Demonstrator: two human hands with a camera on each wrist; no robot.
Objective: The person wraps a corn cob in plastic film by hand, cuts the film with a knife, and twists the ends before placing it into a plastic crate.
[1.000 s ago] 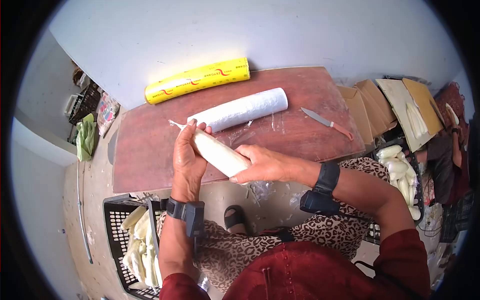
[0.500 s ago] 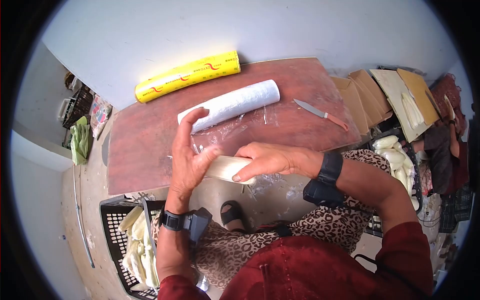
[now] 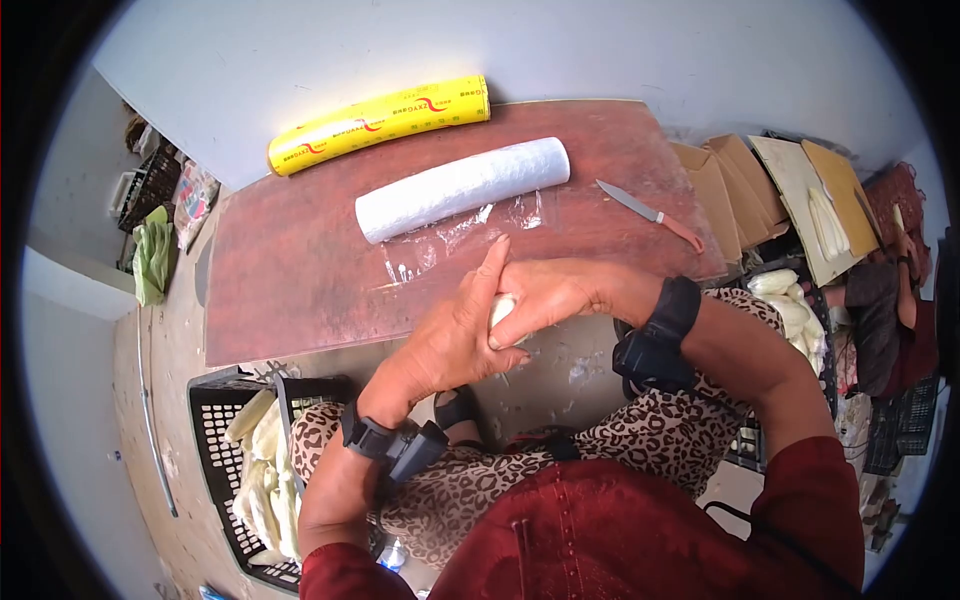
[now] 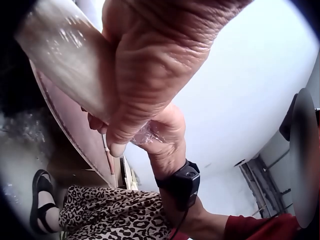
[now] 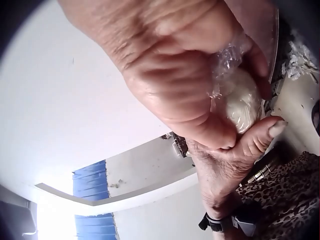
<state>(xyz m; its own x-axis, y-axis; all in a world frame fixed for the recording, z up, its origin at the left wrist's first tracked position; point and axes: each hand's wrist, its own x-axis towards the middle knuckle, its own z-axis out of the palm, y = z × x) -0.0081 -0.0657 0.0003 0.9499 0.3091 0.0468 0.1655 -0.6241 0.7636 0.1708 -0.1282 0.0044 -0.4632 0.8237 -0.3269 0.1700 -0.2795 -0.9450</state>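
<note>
A long, pale vegetable in clear cling film (image 4: 70,60) lies in both hands, close over the table's front edge. My left hand (image 3: 450,330) grips it; in the left wrist view its thumb curls across the film. With its thumb and fingers, my right hand (image 3: 560,292) holds the other end, where crumpled film (image 5: 227,60) bunches against the palm. Only a small part of the vegetable (image 3: 502,308) shows between the hands in the head view. A white roll of cling film (image 3: 465,188) lies on the table beyond, a loose sheet trailing from its near side.
On the reddish table (image 3: 290,260) are a yellow printed roll (image 3: 380,125) at the back and a knife (image 3: 645,212) at right. A black crate (image 3: 215,440) of pale vegetables stands at lower left. Wrapped ones (image 3: 785,300) lie at right, near cardboard (image 3: 725,190) and another person (image 3: 890,310).
My left hand let go of the vegetable's far left end, swung right and now grips it beside my right hand. The vegetable has turned and is mostly hidden in the head view.
</note>
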